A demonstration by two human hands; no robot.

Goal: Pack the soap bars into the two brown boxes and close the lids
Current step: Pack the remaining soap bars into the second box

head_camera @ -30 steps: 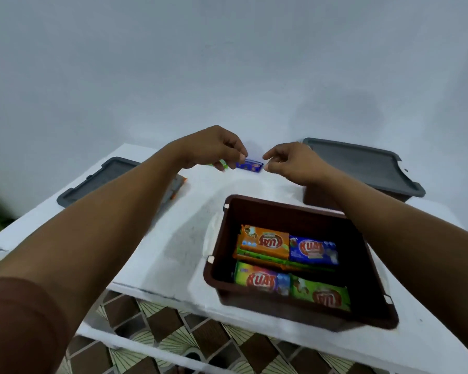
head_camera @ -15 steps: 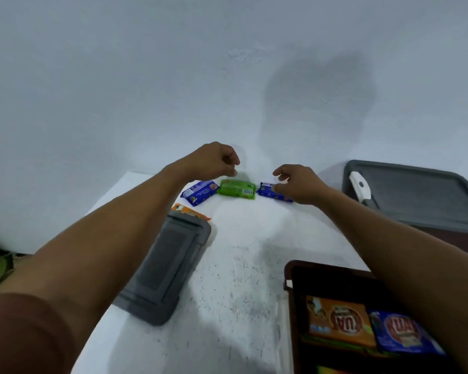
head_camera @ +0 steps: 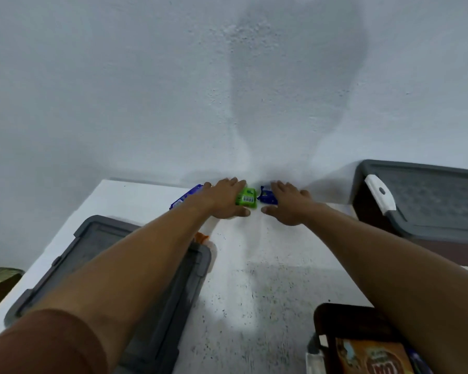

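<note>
Nearest us, well behind the right hand (head_camera: 287, 205) and under its forearm, we see the open brown box (head_camera: 335, 317) at the bottom edge, an orange soap bar (head_camera: 370, 357) lying inside. Well behind the left hand (head_camera: 224, 199), under that forearm, a loose grey lid (head_camera: 152, 306) lies flat on the white tabletop (head_camera: 254, 279). Close behind the left wrist, at the lid's far corner, a second orange soap bar (head_camera: 201, 237) peeks out, mostly hidden by the arm.

Left hand: palm down, fingers laid over the green soap bar (head_camera: 246, 197), thumb tucked against its near edge, so we log it as gripping the bar. Barcode side faces us; we cannot tell if the bar is off the tabletop.

Right hand: just right of the left one, thumbs close but apart. Its fingers are straight and rest on top of the dark blue soap bar (head_camera: 266, 195), thumb spread out to the side, off the bar. The two bars sit just beside each other.

On the left hand's outer side a lighter blue soap bar (head_camera: 185, 197) lies on the tabletop, partly covered by the wrist. Well right of the right hand stands the closed brown box (head_camera: 365, 209), fitted grey lid (head_camera: 430, 201) on, white latch (head_camera: 380, 194) on the end facing the hand. Beyond both hands, white wall (head_camera: 146, 90).
</note>
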